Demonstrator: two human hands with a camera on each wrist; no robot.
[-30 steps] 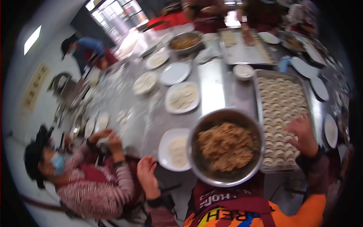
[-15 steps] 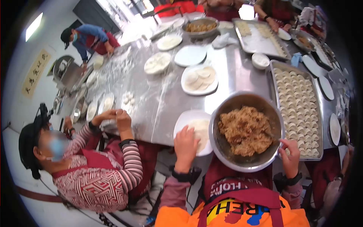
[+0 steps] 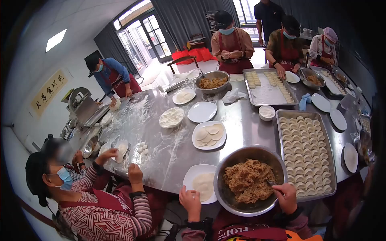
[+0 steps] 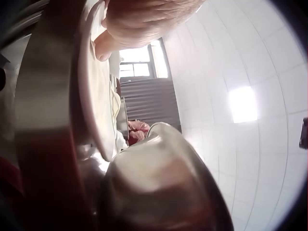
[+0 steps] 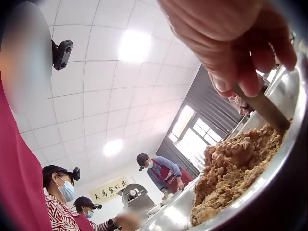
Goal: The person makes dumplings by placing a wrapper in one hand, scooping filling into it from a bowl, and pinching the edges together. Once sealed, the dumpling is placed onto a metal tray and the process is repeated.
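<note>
My left hand (image 3: 191, 203) grips the near left rim of a white plate (image 3: 189, 176) holding thin round dough wrappers (image 3: 204, 185). In the left wrist view the thumb (image 4: 102, 48) lies on the plate's upper side. With my right hand (image 3: 286, 197) I pinch the flat handle of a metal utensil (image 5: 264, 108), whose lower end is buried in brown minced filling (image 3: 249, 180). That filling sits in a large steel bowl (image 3: 225, 197) at the table's near edge, right beside the plate. A tray (image 3: 277, 120) of folded dumplings lies to the bowl's right.
Further plates of wrappers (image 3: 209, 134) and an empty-looking plate (image 3: 202, 111) stand beyond. A small white bowl (image 3: 266, 112) sits by the tray. Dough balls (image 3: 142, 148) lie to the left, near a seated person (image 3: 96, 213). Other people work along the far side.
My right hand came from above the dumpling tray to the utensil in the bowl. My left hand rose to the plate, then shifted to its near left rim. The head view swung upward.
</note>
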